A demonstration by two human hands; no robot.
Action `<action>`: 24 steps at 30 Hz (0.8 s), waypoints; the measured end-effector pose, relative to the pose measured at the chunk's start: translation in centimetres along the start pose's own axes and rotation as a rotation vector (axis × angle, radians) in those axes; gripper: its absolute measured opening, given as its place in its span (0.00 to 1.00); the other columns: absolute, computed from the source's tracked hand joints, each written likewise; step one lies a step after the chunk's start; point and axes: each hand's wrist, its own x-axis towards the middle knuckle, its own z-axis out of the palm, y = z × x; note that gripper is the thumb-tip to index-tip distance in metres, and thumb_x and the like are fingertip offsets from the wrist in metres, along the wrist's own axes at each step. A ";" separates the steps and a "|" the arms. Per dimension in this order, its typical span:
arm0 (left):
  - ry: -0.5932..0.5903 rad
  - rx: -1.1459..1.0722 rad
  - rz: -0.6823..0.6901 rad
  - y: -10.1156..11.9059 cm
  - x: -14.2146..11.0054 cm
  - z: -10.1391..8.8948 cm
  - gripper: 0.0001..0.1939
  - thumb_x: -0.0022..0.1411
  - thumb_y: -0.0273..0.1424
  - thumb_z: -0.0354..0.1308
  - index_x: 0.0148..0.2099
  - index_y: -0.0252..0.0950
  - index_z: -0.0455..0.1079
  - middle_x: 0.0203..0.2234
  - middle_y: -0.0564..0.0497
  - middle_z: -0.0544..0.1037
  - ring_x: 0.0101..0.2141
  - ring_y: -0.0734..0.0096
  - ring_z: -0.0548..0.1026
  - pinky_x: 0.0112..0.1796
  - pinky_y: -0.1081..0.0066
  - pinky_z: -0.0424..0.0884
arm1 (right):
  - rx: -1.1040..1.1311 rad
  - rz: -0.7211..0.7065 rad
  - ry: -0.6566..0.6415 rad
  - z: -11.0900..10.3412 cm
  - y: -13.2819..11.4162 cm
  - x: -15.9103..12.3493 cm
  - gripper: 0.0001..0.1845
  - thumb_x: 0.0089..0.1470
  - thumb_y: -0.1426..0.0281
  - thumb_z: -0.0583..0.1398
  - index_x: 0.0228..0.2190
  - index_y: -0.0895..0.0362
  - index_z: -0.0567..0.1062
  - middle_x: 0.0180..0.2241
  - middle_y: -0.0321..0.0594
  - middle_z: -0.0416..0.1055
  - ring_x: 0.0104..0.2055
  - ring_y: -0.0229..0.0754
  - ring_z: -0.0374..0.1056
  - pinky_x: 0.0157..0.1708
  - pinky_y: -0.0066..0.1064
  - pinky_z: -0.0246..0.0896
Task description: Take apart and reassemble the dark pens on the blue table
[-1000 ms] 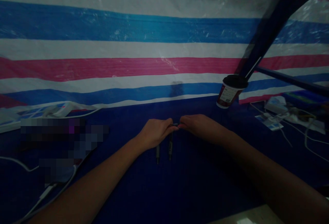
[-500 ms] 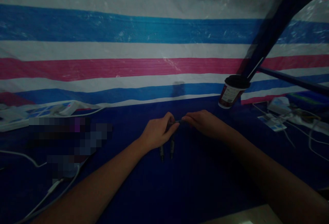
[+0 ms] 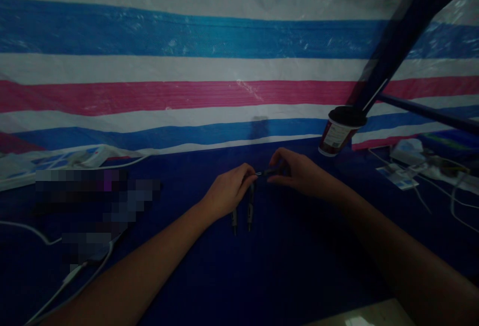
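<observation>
My right hand (image 3: 299, 172) pinches a slim dark pen-like item (image 3: 270, 172) in its fingertips, and the item's thin metal tip points left. My left hand (image 3: 228, 191) lies curled just beside that tip on the dark blue table cover (image 3: 284, 266). Two dark pens (image 3: 234, 221) (image 3: 250, 211) lie side by side below my left fingers, with their upper ends hidden under that hand. I cannot tell whether my left hand grips anything.
A paper cup (image 3: 340, 131) with a dark lid stands at the right, near a dark blue metal pole (image 3: 406, 37). White cables (image 3: 437, 186) and a white power strip (image 3: 71, 159) lie on either side. A striped tarp (image 3: 187, 91) hangs behind. A pixelated patch (image 3: 97, 201) hides the left.
My right hand has risen and opened its grip slightly around the slim item, exposing its metal tip. My hands have drawn a little apart, and the view has shifted slightly.
</observation>
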 end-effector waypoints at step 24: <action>0.002 -0.044 0.007 -0.4 -0.2 0.0 0.10 0.74 0.37 0.46 0.48 0.38 0.65 0.29 0.52 0.77 0.30 0.66 0.77 0.31 0.66 0.68 | 0.272 0.005 0.075 -1.3 0.1 0.2 0.06 0.56 0.69 0.66 0.34 0.58 0.75 0.30 0.37 0.74 0.31 0.36 0.68 0.32 0.29 0.59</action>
